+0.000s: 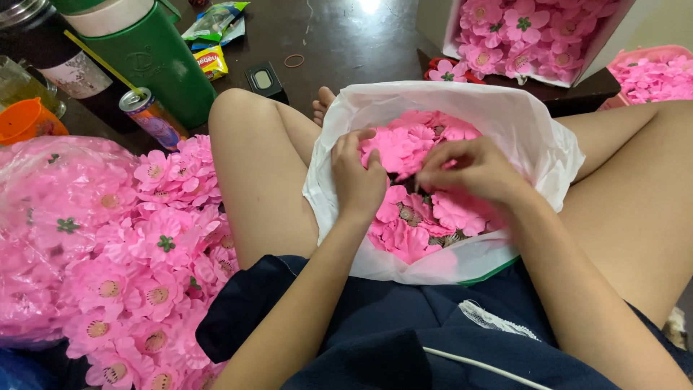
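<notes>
Both in the white bag point(548, 155) — left hand point(357, 177) resting on pink petals point(404, 148), right hand point(469, 170) pinching one (fingertips meeting mid-bag). Finished flower pile point(155, 267) off left.

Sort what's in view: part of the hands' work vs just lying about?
In the work:
- left hand and right hand, both in the petals
- white bag of pink petals on the lap
- pile of pink flowers
- box of flowers

Lying about:
- green jug
- drink can
- orange cup
- snack packets
- rubber band
</notes>
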